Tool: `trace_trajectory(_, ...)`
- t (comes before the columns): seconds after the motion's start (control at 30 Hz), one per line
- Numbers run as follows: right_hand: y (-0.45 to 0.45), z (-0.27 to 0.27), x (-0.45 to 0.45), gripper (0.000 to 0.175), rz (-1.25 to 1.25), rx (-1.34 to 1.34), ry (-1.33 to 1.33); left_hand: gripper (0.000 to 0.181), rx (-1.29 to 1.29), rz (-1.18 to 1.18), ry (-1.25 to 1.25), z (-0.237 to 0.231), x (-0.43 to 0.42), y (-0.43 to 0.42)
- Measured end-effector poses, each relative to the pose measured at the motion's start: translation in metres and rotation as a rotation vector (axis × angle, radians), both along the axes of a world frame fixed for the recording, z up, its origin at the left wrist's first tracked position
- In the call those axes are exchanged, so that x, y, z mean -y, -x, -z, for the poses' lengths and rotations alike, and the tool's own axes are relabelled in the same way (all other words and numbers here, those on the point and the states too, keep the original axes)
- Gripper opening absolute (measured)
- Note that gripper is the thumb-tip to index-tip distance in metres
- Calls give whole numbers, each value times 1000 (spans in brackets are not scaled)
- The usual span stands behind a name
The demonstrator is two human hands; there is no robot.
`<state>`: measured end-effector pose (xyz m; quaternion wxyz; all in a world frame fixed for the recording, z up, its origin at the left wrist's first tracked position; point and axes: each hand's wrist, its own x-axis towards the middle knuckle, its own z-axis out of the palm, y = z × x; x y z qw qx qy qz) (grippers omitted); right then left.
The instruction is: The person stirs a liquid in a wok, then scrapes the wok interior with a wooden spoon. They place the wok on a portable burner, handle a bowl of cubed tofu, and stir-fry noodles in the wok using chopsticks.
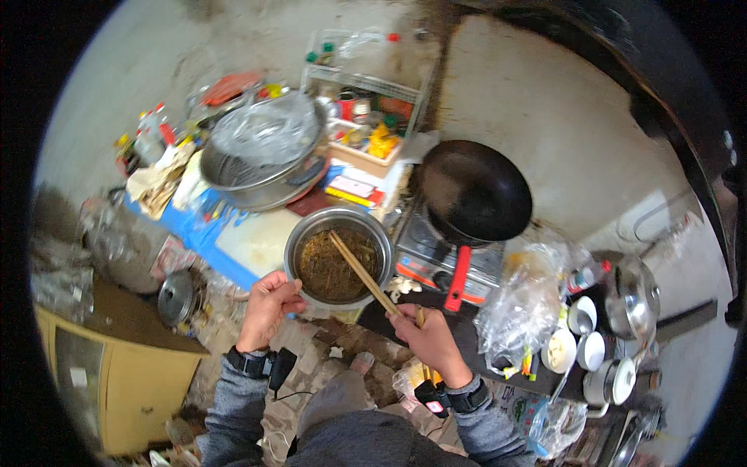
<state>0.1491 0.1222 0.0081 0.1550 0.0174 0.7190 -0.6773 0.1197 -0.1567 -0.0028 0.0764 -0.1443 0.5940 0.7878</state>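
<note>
In front of me is a round stainless steel basin (290,257) with brownish liquid and dark, stringy food (327,268) inside. My left hand (270,303) pinches its rim at the lower left. A pair of wooden chopsticks (365,274) is gripped in my right hand (429,335), and their tips reach over the food. Whether the tips touch it I cannot tell. Beyond the basin's right side, a black wok (475,187) with a red handle (458,277) rests on a portable gas stove (408,251). The wok looks bare inside.
Left of the basin lies a pale cutting board (254,242), near a large steel pot (245,181) topped with clear plastic. Seasonings fill a wire rack (365,79) behind. A plastic bag (516,309), white bowls (590,350) and a lidded pot (630,298) crowd the right. A yellow cabinet (140,391) stands lower left.
</note>
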Motion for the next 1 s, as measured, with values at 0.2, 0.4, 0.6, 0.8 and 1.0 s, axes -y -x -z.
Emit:
trace_trajectory(0.2, 0, -39, -75, 20, 307, -150, -44, 10, -113, 276, 7, -21, -72, 96)
trace_trajectory(0.4, 6, -49, -128, 22, 537, -127, 24, 10, -147, 379, -19, -25, -146, 182)
trace_trajectory(0.6, 7, -24, -152, 19, 664, -60, 125, 10, -172, 422, 17, -12, -205, 244)
trace_trajectory(0.8, 17, 34, -131, 18, 799, -267, -540, 10, -115, 424, 73, 5, -224, 277)
trace_trajectory(1.0, 22, 63, -82, 21, 791, -307, -605, 9, -112, 410, 68, -3, -216, 288)
